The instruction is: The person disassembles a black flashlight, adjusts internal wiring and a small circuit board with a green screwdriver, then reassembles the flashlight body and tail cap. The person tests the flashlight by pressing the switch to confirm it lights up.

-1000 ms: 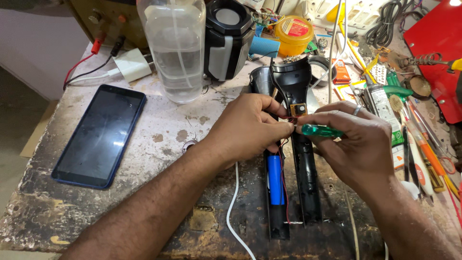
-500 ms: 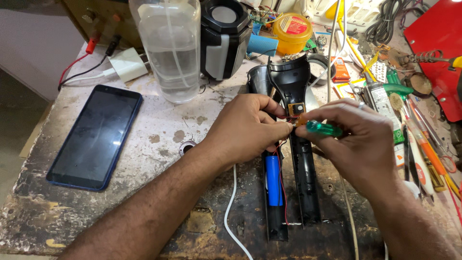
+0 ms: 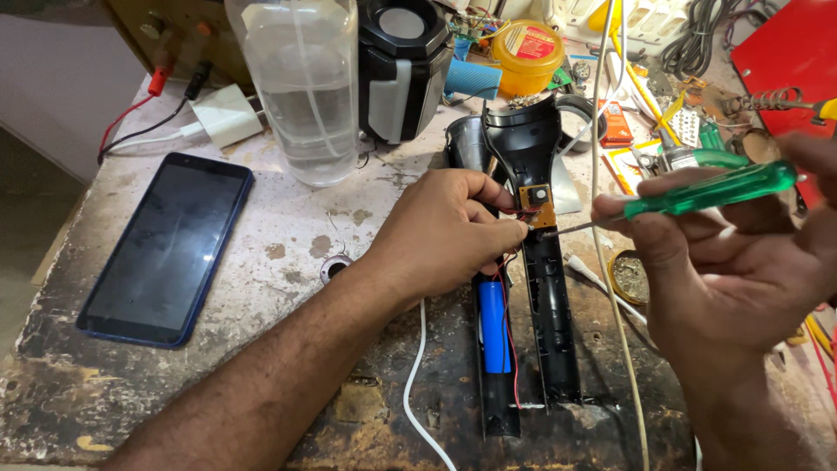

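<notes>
The left hand point(image 3: 449, 234) lies curled over the opened black torch point(image 3: 540, 262), its fingertips pinching the small circuit board point(image 3: 537, 202) and red wires at the torch's neck. The right hand point(image 3: 728, 262) grips a green screwdriver point(image 3: 697, 196), whose tip seems to touch the board's lower edge. A blue battery point(image 3: 494, 327) sits in the torch half just below the left hand. A phone point(image 3: 166, 249) lies well apart, to the left.

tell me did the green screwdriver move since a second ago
Yes. The green screwdriver in the right hand has swung up and right, its handle farther from the small circuit board.
</notes>
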